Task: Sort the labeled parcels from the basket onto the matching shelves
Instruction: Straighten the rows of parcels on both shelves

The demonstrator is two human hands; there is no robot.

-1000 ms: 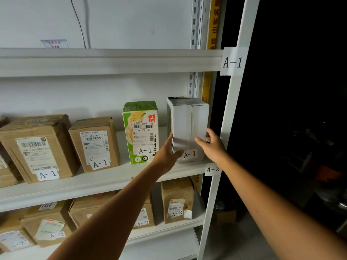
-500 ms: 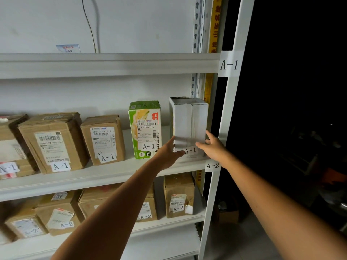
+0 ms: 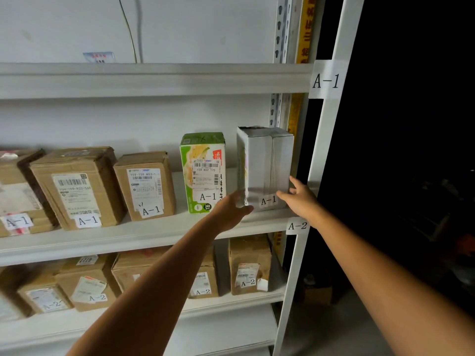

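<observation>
Loosely spread, the right hand (image 3: 300, 199) is rested with fingertips on the lower right of the white box (image 3: 267, 160). The left hand (image 3: 231, 209) is laid against its lower left corner, fingers hidden, so its grip cannot be told. The box is stood upright at the right end of the A-1 shelf (image 3: 128, 235), just beside a green box (image 3: 203, 173).

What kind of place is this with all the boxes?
Probably a parcel storeroom: shelves marked with an A-1 tag and an A-2 tag, holding rows of boxes with shipping labels.

White wall (image 3: 180, 27), dark room (image 3: 411, 124) rightward, grey floor (image 3: 321, 337).
</observation>
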